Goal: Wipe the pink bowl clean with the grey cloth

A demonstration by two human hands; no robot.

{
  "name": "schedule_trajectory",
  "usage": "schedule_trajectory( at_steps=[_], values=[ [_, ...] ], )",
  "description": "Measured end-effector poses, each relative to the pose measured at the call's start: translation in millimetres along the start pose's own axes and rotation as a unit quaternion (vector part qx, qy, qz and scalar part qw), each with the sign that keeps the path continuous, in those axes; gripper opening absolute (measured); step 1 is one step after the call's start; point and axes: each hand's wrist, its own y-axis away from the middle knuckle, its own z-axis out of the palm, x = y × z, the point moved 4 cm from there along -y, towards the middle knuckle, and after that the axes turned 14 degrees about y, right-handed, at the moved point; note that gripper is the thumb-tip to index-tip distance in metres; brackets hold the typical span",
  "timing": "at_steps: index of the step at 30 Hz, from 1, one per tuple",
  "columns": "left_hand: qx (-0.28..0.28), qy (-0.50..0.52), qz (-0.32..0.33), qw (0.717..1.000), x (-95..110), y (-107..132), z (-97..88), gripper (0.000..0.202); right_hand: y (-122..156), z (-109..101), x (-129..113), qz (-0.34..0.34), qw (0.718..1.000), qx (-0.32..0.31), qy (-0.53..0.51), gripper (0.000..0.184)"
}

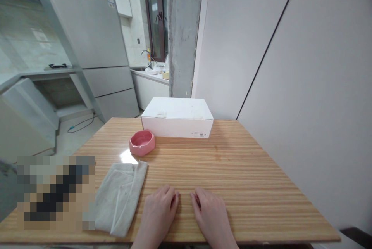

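Note:
My left hand [161, 207] rests on the wooden table [255, 187] near its front edge, its fingers curled under in a loose fist. Beside it, a short gap to the right, my right hand [211, 211] lies in much the same way, also closed. Nothing shows in either hand. Left of my left hand is a folded light grey cloth [119, 198], not touched by it. Farther back stands a pink bowl [142, 143] with an angular rim. A closed white box [178, 119] lies behind it, toward the far edge.
At the table's left, a pixelated patch hides a long dark object [58, 191]. A white wall [314, 86] runs along the right side. Beyond the table stand a tall fridge [87, 28], a concrete pillar [186, 31] and a sink with a faucet [149, 59].

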Motion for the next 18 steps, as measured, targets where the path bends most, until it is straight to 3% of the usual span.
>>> schedule_trajectory(
  at_steps=[18],
  values=[
    [0.017, 0.012, 0.015, 1.000, 0.2, 2.0, -1.3, 0.028, -2.6, -8.3, -1.8, -0.005, 1.000, 0.019, -0.017, 0.041]
  ],
)
